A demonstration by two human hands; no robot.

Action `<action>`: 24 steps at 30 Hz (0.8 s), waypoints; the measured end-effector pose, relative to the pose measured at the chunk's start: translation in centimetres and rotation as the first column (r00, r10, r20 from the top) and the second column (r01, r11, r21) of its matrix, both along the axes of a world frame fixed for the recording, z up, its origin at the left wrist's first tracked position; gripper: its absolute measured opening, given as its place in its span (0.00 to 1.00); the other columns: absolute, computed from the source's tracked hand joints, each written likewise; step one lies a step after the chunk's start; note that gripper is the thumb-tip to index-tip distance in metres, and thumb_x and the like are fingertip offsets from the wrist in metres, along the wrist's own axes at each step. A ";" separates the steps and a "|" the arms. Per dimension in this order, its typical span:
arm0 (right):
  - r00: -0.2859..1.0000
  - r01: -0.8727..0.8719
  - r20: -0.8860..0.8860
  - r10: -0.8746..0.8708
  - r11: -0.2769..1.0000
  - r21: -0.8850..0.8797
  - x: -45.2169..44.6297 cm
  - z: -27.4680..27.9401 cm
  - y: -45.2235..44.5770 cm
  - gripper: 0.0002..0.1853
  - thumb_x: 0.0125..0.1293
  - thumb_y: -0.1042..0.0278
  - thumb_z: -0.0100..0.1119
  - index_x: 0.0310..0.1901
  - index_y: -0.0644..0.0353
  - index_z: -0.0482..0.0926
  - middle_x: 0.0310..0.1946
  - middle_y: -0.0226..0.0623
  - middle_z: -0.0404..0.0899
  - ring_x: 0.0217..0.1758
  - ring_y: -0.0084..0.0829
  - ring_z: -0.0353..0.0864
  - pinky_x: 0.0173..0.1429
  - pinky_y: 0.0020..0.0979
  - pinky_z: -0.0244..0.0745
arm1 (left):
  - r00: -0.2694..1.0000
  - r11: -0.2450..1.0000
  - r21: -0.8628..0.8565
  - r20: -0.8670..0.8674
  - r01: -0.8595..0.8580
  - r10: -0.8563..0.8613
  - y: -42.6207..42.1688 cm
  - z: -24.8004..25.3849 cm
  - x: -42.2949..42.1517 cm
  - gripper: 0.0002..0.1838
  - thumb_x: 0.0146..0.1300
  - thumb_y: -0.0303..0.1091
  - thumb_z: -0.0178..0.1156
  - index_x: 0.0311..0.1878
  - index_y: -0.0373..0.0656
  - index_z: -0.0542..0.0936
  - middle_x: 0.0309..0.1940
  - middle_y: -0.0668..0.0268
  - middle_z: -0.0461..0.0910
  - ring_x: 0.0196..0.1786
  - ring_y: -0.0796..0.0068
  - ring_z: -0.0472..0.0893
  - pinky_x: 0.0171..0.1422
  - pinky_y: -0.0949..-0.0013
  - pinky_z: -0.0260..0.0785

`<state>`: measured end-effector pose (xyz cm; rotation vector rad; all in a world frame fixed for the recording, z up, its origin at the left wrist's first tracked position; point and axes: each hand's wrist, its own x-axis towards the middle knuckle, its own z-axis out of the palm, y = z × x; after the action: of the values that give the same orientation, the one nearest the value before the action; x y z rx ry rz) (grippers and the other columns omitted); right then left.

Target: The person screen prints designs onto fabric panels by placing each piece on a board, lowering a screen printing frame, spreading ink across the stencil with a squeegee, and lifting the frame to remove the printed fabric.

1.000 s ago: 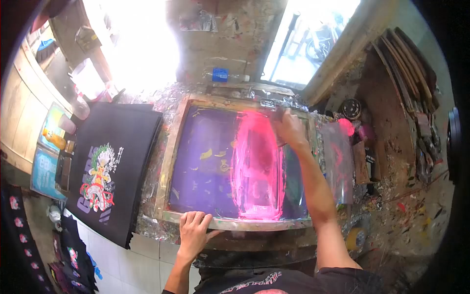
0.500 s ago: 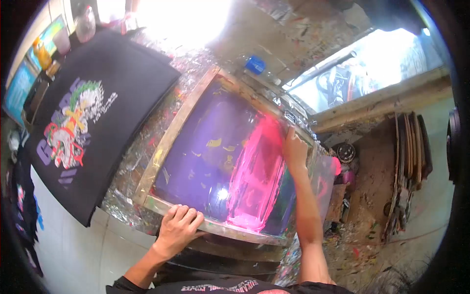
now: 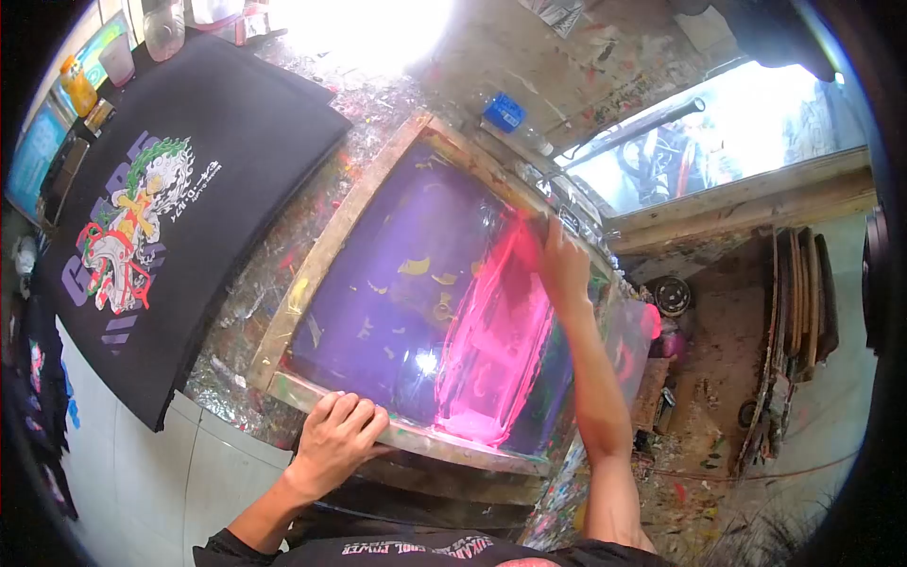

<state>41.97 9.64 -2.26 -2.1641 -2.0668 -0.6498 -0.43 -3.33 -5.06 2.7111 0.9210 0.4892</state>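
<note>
A wooden-framed printing screen (image 3: 373, 260) with purple mesh lies in front of me. A wet streak of bright pink ink (image 3: 493, 354) runs along its right half, from the near edge to the far edge. My left hand (image 3: 342, 435) is closed over the near rail of the frame, fingers on top. At the far end of the streak, my right hand (image 3: 564, 274) is closed around a squeegee (image 3: 541, 230), mostly hidden by the hand and smeared with pink. My right forearm reaches across the right side of the screen.
To the left lies a black T-shirt (image 3: 241, 142) with a colourful printed figure. A blue-labelled plastic bottle (image 3: 505, 113) lies past the frame. Several boards (image 3: 794, 302) lean at the right. Beyond the shirt stands a yellow bottle (image 3: 77, 87).
My right hand has shifted slightly away from me and to the left, at the far end of the pink streak. My left hand stays on the near rail. The view has tilted slightly.
</note>
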 end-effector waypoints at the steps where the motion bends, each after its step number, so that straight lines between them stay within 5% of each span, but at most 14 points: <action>1: 0.999 0.004 -0.054 -0.006 0.999 -0.054 -0.7 0.7 0.9 0.25 0.75 0.55 0.58 0.64 0.64 0.70 0.29 0.52 0.86 0.32 0.57 0.87 0.37 0.55 0.80 | 1.000 1.000 0.005 -0.006 -0.001 0.001 0.0 0.0 0.0 0.30 0.49 0.57 0.74 0.50 0.49 0.79 0.45 0.69 0.77 0.56 0.68 0.76 0.69 0.59 0.63; 5: 0.992 0.008 -0.125 -0.034 0.979 -0.204 -0.3 2.2 3.6 0.25 0.76 0.53 0.57 0.62 0.66 0.70 0.29 0.53 0.85 0.33 0.59 0.86 0.38 0.57 0.79 | 0.999 1.000 -0.011 0.043 -0.017 0.018 -0.4 -0.3 0.2 0.28 0.49 0.56 0.74 0.48 0.50 0.79 0.44 0.70 0.77 0.55 0.69 0.76 0.69 0.59 0.62; 9: 0.993 0.024 -0.113 -0.042 0.986 -0.164 -1.4 2.7 1.5 0.21 0.77 0.56 0.56 0.61 0.64 0.71 0.29 0.51 0.86 0.32 0.56 0.87 0.39 0.54 0.80 | 0.999 1.000 0.014 0.047 -0.020 0.020 -0.3 0.5 0.1 0.27 0.50 0.55 0.75 0.47 0.51 0.79 0.44 0.70 0.76 0.54 0.69 0.76 0.68 0.58 0.61; 11: 0.987 -0.157 0.069 0.146 0.967 0.198 -2.2 1.3 -2.1 0.16 0.74 0.63 0.58 0.58 0.62 0.74 0.33 0.47 0.87 0.37 0.50 0.88 0.44 0.48 0.81 | 0.998 0.999 0.044 0.066 -0.028 0.025 -0.3 0.4 0.1 0.26 0.51 0.55 0.74 0.47 0.51 0.79 0.43 0.70 0.76 0.54 0.68 0.76 0.68 0.59 0.61; 13: 0.974 -0.053 0.218 0.055 0.998 -0.015 -3.7 -0.2 -7.3 0.15 0.70 0.66 0.60 0.56 0.60 0.76 0.38 0.43 0.86 0.43 0.43 0.88 0.48 0.44 0.81 | 0.996 0.999 0.005 0.084 -0.035 0.034 -0.6 0.6 0.2 0.26 0.52 0.55 0.74 0.47 0.50 0.79 0.42 0.69 0.76 0.53 0.67 0.76 0.68 0.59 0.61; 15: 0.996 -0.047 0.064 0.059 0.984 -0.171 -5.3 -1.0 -12.3 0.15 0.66 0.66 0.63 0.53 0.59 0.78 0.39 0.42 0.85 0.44 0.42 0.87 0.49 0.44 0.80 | 0.997 1.000 0.017 0.079 -0.020 0.019 -0.7 0.7 0.4 0.26 0.52 0.55 0.74 0.47 0.49 0.79 0.42 0.68 0.76 0.53 0.67 0.76 0.68 0.58 0.61; 16: 0.997 -0.034 0.061 0.044 0.987 -0.154 -5.8 -0.3 -13.4 0.15 0.66 0.66 0.63 0.53 0.59 0.78 0.39 0.42 0.85 0.44 0.42 0.87 0.49 0.44 0.80 | 0.996 0.999 0.018 0.086 -0.029 0.027 -0.7 0.5 0.5 0.26 0.52 0.55 0.74 0.46 0.48 0.79 0.42 0.68 0.76 0.53 0.66 0.76 0.67 0.57 0.61; 18: 0.964 -0.124 -0.244 0.111 0.992 -0.038 -6.9 1.0 -15.8 0.12 0.65 0.65 0.64 0.48 0.57 0.78 0.37 0.42 0.85 0.42 0.43 0.87 0.48 0.45 0.79 | 0.997 1.000 0.021 0.078 -0.007 0.006 -0.9 0.7 0.7 0.26 0.52 0.55 0.75 0.45 0.47 0.79 0.42 0.67 0.77 0.53 0.65 0.76 0.67 0.57 0.61; 21: 0.980 -0.049 -0.193 0.051 0.999 0.015 -5.9 0.4 -13.8 0.12 0.65 0.60 0.66 0.44 0.55 0.78 0.34 0.43 0.86 0.38 0.47 0.88 0.45 0.48 0.80 | 0.997 1.000 -0.007 0.080 -0.006 0.007 -1.0 1.3 1.1 0.26 0.53 0.55 0.75 0.44 0.46 0.79 0.42 0.65 0.77 0.53 0.62 0.76 0.66 0.55 0.61; 23: 0.966 0.071 -0.235 -0.104 0.987 -0.146 -3.2 1.9 -10.0 0.17 0.66 0.50 0.67 0.44 0.55 0.78 0.28 0.44 0.86 0.34 0.51 0.88 0.40 0.52 0.79 | 0.999 0.999 -0.017 0.041 -0.028 0.029 -0.9 1.4 1.2 0.26 0.53 0.54 0.75 0.45 0.45 0.80 0.42 0.63 0.78 0.54 0.60 0.76 0.66 0.54 0.60; 24: 0.964 0.052 -0.257 -0.063 0.997 -0.052 -1.6 2.4 -7.8 0.19 0.67 0.47 0.66 0.45 0.55 0.78 0.27 0.44 0.86 0.33 0.52 0.88 0.39 0.53 0.79 | 0.999 1.000 -0.009 0.030 -0.025 0.025 -1.0 1.5 1.2 0.26 0.54 0.54 0.74 0.45 0.44 0.80 0.43 0.63 0.78 0.54 0.59 0.76 0.66 0.54 0.60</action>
<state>40.32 1.82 0.10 -2.2038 -1.9078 -0.3061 0.75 -4.34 -3.60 2.6795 0.9479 0.5283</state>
